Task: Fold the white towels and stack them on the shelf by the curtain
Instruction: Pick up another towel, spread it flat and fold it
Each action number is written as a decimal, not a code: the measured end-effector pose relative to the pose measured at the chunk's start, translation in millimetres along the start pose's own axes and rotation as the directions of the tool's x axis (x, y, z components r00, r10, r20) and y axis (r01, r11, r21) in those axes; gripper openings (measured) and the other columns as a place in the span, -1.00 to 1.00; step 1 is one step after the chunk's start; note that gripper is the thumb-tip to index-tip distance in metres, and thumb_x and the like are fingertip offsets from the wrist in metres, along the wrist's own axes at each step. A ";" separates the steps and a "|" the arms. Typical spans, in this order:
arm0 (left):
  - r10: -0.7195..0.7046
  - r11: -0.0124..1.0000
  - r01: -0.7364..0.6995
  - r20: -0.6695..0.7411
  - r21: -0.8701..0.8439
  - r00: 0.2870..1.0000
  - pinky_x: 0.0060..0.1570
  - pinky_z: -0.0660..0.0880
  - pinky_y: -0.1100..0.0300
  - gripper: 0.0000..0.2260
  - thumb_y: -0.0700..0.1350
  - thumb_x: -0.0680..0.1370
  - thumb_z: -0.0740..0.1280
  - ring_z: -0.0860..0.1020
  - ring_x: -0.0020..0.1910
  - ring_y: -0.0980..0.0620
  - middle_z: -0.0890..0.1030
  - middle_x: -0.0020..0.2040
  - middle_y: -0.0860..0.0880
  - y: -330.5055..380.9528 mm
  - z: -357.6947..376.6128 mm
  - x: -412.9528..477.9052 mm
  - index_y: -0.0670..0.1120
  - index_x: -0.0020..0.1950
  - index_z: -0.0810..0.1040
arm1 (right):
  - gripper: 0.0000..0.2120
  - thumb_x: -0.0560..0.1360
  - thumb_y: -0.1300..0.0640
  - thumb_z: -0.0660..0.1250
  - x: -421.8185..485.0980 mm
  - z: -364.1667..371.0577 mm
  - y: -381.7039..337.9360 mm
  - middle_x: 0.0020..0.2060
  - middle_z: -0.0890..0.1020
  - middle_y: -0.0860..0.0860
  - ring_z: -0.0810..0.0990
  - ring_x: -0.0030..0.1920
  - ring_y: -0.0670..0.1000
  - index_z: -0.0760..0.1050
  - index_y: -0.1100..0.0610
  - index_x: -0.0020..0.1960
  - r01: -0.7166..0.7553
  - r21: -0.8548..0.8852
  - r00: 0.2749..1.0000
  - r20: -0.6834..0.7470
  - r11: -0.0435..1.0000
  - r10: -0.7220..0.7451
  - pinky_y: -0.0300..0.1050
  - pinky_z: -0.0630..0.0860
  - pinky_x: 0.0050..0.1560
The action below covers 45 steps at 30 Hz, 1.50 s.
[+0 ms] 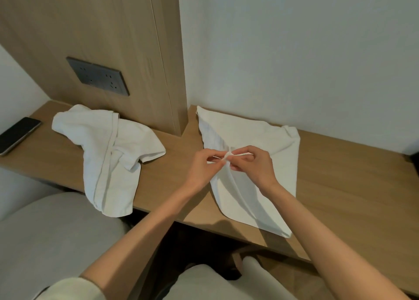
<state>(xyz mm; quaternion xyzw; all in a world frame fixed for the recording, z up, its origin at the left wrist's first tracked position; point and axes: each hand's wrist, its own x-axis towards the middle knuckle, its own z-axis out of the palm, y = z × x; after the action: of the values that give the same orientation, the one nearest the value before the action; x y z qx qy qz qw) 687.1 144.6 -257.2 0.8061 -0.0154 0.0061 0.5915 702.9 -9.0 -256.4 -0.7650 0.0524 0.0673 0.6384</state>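
The fold of the first towel is just under way: the spread towel [247, 129] lies mostly flat on the right half of the desk [340, 175], its far corners against the wall and its near corner reaching the front edge. A corner or hem of it is drawn up over its middle. The left hand [205, 163] and the right hand [251, 163] meet there, each pinching that bit of cloth narrowly between thumb and fingertips (whether it is one layer or two cannot be told). By my reading, the next move calls for parting the hands along the hem to find two corners, then carrying them across to meet the opposite edge squarely. Counted: two white towels, the second being the crumpled towel [108, 150] on the left half, drooping over the front edge and not yet folded; one phone [18, 134] at the left end. No shelf or curtain is in view.
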 end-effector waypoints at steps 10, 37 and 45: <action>-0.097 0.991 0.090 -0.060 -0.100 0.993 -0.17 0.52 0.43 -0.76 -0.20 0.46 0.46 0.63 -0.16 0.16 0.64 -0.14 0.01 14.4 21.5 3.6 -0.13 0.02 0.43 | -0.79 0.41 0.19 0.49 -0.8 -33.4 -13.7 -0.24 0.69 0.13 0.70 -0.24 0.06 0.63 0.06 0.04 0.065 -0.040 0.993 0.102 0.997 -0.061 -0.15 0.64 -0.15; -0.087 0.953 0.106 -0.080 0.283 0.993 -0.32 0.37 0.35 -0.79 -0.21 0.50 0.33 0.45 -0.16 0.22 0.47 -0.07 0.15 5.8 50.6 16.3 0.05 -0.01 0.37 | -0.90 0.50 0.26 0.38 25.9 -107.3 -70.2 -0.31 0.63 0.01 0.66 -0.29 -0.05 0.54 0.09 -0.05 0.376 -0.273 0.906 -0.095 0.886 -0.413 -0.06 0.63 -0.11; -0.034 0.862 0.135 -0.210 0.489 0.977 -0.12 0.46 0.11 -0.75 -0.32 0.46 0.22 0.53 -0.03 -0.06 0.59 0.03 -0.02 47.3 -14.2 63.7 -0.01 0.00 0.47 | -0.85 0.53 0.22 0.33 38.9 -166.9 -140.6 -0.29 0.57 -0.05 0.61 -0.29 -0.18 0.46 -0.02 -0.02 0.530 -0.065 0.736 -0.460 0.845 -0.497 -0.13 0.62 -0.05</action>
<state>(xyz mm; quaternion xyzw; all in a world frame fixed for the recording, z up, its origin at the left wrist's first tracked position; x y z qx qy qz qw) 749.3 142.8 -206.0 0.9273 0.0799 0.0626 0.3604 770.6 -147.7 -97.4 -0.7202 -0.0087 -0.2964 0.6272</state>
